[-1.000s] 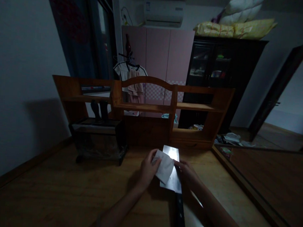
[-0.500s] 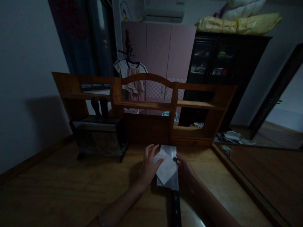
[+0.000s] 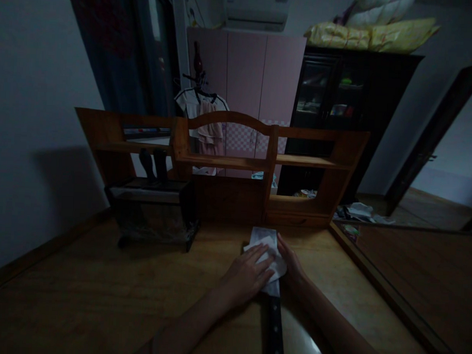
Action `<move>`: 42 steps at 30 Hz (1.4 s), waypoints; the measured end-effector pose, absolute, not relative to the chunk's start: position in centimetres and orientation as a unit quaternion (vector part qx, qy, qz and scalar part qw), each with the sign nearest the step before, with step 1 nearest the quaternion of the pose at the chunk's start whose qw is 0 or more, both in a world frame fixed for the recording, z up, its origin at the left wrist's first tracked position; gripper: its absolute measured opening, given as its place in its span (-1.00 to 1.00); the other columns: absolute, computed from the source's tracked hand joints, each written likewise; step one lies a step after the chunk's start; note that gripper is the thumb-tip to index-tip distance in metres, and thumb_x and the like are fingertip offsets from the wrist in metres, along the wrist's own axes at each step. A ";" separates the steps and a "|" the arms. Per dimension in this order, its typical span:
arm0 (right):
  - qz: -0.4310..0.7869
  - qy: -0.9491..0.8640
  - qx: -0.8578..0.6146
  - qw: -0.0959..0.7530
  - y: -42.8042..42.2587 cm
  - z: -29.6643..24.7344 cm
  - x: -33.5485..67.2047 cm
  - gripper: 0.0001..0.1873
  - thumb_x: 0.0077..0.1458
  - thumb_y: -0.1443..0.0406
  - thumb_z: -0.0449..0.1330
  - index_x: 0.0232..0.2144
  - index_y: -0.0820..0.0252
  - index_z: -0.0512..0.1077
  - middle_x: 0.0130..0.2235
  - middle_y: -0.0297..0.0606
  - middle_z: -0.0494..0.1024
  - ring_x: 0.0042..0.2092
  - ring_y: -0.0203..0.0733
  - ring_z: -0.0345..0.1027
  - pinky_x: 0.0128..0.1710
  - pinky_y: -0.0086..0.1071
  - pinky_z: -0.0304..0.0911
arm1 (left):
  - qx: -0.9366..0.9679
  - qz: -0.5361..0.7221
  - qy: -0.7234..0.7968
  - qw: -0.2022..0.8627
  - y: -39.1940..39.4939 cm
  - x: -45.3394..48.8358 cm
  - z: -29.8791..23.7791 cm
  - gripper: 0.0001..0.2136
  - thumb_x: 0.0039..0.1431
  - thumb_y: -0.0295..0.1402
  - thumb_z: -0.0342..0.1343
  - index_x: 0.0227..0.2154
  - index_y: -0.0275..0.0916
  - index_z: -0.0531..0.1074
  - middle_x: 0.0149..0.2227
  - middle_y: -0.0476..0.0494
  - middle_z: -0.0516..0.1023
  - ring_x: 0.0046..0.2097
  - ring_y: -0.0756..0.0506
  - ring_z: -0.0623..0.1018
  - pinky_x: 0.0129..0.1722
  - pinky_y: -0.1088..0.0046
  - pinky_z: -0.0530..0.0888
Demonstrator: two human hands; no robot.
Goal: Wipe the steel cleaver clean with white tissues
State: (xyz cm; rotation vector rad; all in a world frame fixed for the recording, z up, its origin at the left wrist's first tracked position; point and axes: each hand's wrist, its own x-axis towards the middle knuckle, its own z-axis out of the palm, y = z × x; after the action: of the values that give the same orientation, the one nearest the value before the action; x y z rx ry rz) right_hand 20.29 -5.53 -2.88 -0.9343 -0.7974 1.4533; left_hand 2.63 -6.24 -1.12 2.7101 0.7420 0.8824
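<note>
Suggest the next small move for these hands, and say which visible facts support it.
I would probably slide the left hand and the white cloth or tissue slightly toward the black handle: the fingers lie over the cloth on the cleaver blade, a strip beside the handle shows uncovered, and the right hand is at the blade's right side.

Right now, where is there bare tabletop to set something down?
Bare tabletop shows between the left forearm and the black holder, and between the right forearm and the wooden rail. Crowded: the middle, with left hand, right hand, white cloth or tissue and cleaver.
</note>
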 end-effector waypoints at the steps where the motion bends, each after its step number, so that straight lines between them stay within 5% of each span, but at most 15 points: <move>1: 0.615 -0.340 -0.402 0.586 -5.6 -2.6 20.3 -0.50 0.06 -0.10 0.15 -0.19 0.17 0.51 -0.21 -0.16 0.62 -0.15 0.00 0.49 -0.10 -0.21 0.35 | 0.916 0.296 0.249 0.104 -6.2 2.6 -1.1 -0.64 0.37 -0.22 -0.13 0.17 -0.04 0.29 0.29 -0.08 0.20 0.31 -0.17 0.18 0.28 0.14 0.18; 10: 0.730 -0.318 -0.286 0.534 -6.4 -1.0 18.4 -0.35 0.13 -0.12 0.04 -0.01 0.27 0.44 -0.08 -0.08 0.58 0.03 0.05 0.40 0.10 -0.11 0.16 | 0.868 0.333 0.350 0.116 -4.2 2.2 -1.9 -0.58 0.40 -0.21 -0.22 0.26 -0.04 0.14 0.35 -0.06 0.03 0.37 -0.15 -0.01 0.32 0.07 0.04; 20: 0.730 -0.307 -0.259 0.554 -6.1 -2.4 17.0 -0.45 0.10 -0.09 0.14 -0.12 0.24 0.50 -0.10 -0.13 0.59 0.04 -0.02 0.39 0.15 -0.20 0.11 | 0.893 0.308 0.282 0.168 -4.5 1.8 -0.8 -0.60 0.41 -0.25 -0.25 0.23 -0.09 0.21 0.28 -0.06 0.19 0.31 -0.07 0.18 0.30 0.20 0.17; 35: 0.766 -0.331 -0.251 0.490 -6.6 -1.7 17.0 -0.39 0.11 -0.12 0.08 0.00 0.17 0.45 -0.01 -0.13 0.54 0.14 0.02 0.29 0.19 -0.08 0.05 | 0.831 0.369 0.392 0.139 -3.3 2.0 -2.8 -0.54 0.39 -0.17 -0.20 0.27 -0.19 0.14 0.33 -0.15 0.08 0.35 -0.11 0.05 0.33 0.15 0.08; 42: 0.715 -0.289 -0.258 0.582 -6.1 -2.6 16.9 -0.47 0.03 -0.06 0.21 -0.06 0.12 0.49 0.02 -0.20 0.54 0.16 -0.04 0.27 0.22 -0.19 0.02 | 0.880 0.337 0.307 0.137 -4.9 2.4 -0.7 -0.53 0.39 -0.17 -0.20 0.31 -0.04 0.01 0.35 -0.01 0.01 0.36 -0.07 0.02 0.34 0.18 0.07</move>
State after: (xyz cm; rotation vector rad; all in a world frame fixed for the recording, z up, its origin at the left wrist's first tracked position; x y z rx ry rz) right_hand 16.89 -6.11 -2.56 -0.6037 -0.6760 1.6702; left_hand 2.40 -4.90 -0.73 2.5462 0.8896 0.9743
